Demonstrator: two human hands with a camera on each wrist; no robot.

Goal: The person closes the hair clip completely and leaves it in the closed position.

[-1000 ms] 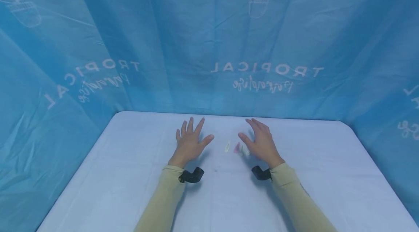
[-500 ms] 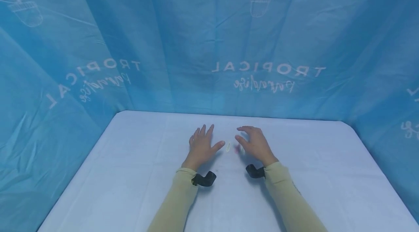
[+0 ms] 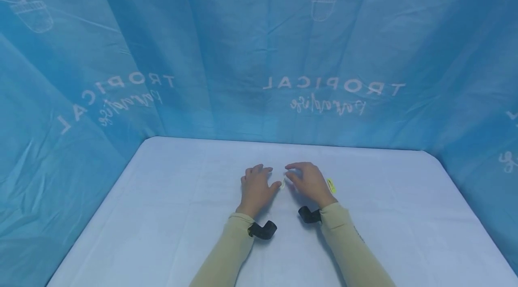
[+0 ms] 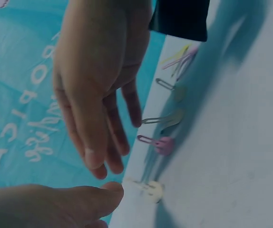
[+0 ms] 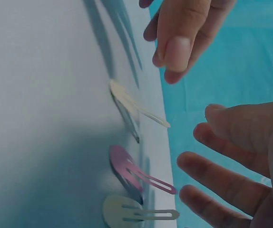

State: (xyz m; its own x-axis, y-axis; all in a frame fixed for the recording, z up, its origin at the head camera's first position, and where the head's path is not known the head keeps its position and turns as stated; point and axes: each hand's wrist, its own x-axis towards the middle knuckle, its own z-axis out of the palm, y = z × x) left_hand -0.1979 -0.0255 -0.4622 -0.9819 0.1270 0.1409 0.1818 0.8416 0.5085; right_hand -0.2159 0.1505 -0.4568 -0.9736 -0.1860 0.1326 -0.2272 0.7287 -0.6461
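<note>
On the white table a cream hair clip lies in the gap between the two hands. My left hand reaches from the left, thumb nearest that clip, fingers loosely bent and holding nothing. From the other side comes my right hand, its thumb and index finger apart above the clip. In the right wrist view the cream clip has a gap between its slim prong and its base. A pink hair clip and a pale, round-ended hair clip lie beside it; the right hand hides them in the head view.
A yellow hair clip shows right of the right hand. Several more clips, including a greyish one, lie in a row in the left wrist view. A blue printed curtain surrounds the table's back and sides.
The left hand has moved right, toward the cream clip, its fingers bending more. The right hand has shifted left and slightly nearer, uncovering the yellow clip and covering the pink one.
</note>
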